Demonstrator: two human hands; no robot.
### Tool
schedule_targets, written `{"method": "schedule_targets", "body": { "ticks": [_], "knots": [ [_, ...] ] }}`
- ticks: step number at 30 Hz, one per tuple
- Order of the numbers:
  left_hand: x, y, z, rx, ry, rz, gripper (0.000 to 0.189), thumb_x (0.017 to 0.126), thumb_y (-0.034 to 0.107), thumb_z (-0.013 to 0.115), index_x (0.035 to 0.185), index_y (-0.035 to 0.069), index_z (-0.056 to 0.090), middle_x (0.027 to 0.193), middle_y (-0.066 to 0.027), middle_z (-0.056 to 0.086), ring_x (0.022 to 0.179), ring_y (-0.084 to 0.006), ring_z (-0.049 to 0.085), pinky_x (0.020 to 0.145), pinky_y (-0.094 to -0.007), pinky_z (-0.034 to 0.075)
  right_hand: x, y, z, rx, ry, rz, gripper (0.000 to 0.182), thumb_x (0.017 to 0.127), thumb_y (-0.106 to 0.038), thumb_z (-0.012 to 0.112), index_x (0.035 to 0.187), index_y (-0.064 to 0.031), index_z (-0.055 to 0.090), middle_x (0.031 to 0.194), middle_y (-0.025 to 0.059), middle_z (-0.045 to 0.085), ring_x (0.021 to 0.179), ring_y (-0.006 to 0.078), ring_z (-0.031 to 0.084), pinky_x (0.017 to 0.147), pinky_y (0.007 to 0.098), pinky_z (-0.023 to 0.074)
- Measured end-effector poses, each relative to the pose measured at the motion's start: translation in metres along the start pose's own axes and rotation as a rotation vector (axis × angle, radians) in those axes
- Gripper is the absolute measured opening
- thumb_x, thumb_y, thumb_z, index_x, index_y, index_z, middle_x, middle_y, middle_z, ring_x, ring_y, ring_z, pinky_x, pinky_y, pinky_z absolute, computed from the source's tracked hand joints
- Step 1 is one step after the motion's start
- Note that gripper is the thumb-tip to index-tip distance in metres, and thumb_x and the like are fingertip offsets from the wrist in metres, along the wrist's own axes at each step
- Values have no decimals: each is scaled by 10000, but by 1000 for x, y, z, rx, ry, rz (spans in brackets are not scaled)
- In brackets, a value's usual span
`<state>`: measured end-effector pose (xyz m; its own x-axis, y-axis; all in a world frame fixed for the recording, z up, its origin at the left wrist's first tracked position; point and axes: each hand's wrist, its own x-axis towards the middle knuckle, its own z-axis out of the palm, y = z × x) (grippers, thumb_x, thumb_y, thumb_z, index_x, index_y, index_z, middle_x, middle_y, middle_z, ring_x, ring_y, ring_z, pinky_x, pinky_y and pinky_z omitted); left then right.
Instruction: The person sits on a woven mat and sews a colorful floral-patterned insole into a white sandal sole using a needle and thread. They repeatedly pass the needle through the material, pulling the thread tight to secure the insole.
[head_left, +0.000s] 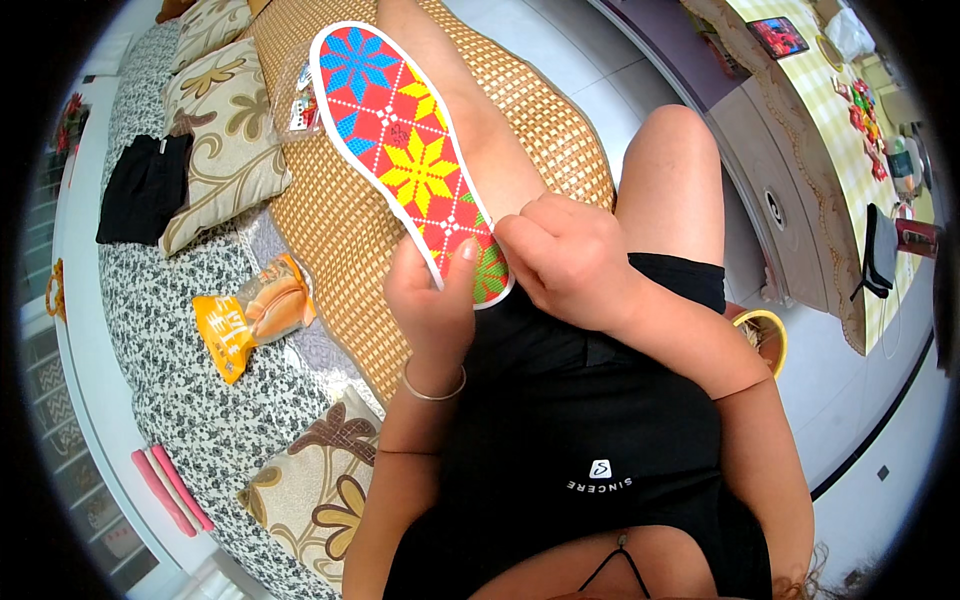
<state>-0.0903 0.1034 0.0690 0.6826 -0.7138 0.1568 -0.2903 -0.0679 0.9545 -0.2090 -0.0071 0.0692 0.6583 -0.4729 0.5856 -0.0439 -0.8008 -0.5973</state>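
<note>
A shoe insole (420, 169) with a white rim lies tilted across the view, above my lap. Its red face carries blue, yellow and green star-shaped flowers, with white dotted lines between them. My left hand (431, 300) grips the lower, narrower end, the thumb pressed on the patterned face and the fingers hidden underneath. At the insole's right edge, my right hand (574, 259) is curled with thumb and fingertips pinched together, touching or almost touching the white rim. Whatever may be between those fingertips is hidden.
A woven mat (337, 255) covers the seat under my leg. To the left are a bread packet (255, 315), patterned cushions (225, 142) and a black cloth (142, 187). A clear plastic packet (300, 112) lies behind the insole. At right stand a checked-cloth table (832, 97) and a yellow-rimmed bin (780, 341).
</note>
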Motion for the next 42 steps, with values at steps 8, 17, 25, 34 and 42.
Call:
{"method": "schedule_targets", "body": {
  "ticks": [8, 17, 25, 34, 42],
  "knots": [
    [-4, -4, 5, 255, 16, 210, 170, 837, 106, 660, 956, -6, 617, 788, -145, 658, 662, -214, 643, 609, -319, 487, -2, 0, 12, -41, -14, -35, 141, 667, -103, 626, 747, -71, 515, 663, 66, 515, 613, 249, 553, 530, 362, 451],
    [-4, -12, 5, 243, 28, 209, 172, 842, 108, 649, 961, -12, 616, 790, -149, 658, 666, -223, 646, 605, -316, 485, -6, 5, 18, 10, -9, 19, 143, 665, -87, 624, 747, -62, 509, 663, 78, 520, 616, 271, 559, 527, 364, 455],
    [-5, -9, 5, 330, 41, 242, 182, 841, 97, 648, 973, -24, 614, 809, -133, 655, 691, -209, 630, 633, -303, 488, -1, 1, 19, -5, -8, -11, 133, 675, -78, 625, 743, -61, 513, 667, 86, 527, 626, 278, 568, 532, 378, 456],
    [-2, -5, 6, 287, 70, 261, 196, 843, 141, 654, 963, -10, 619, 785, -149, 658, 657, -254, 648, 608, -332, 498, 1, 1, 11, 31, -11, 11, 131, 689, -56, 620, 758, -38, 510, 658, 105, 516, 617, 295, 558, 543, 387, 457],
    [3, -5, 7, 213, 107, 216, 186, 831, 144, 673, 927, -6, 619, 759, -143, 651, 631, -244, 637, 579, -327, 482, -2, 4, 12, 53, 44, 7, 136, 718, -13, 655, 796, -28, 545, 661, 116, 538, 595, 292, 571, 527, 369, 465]
  ]
}}
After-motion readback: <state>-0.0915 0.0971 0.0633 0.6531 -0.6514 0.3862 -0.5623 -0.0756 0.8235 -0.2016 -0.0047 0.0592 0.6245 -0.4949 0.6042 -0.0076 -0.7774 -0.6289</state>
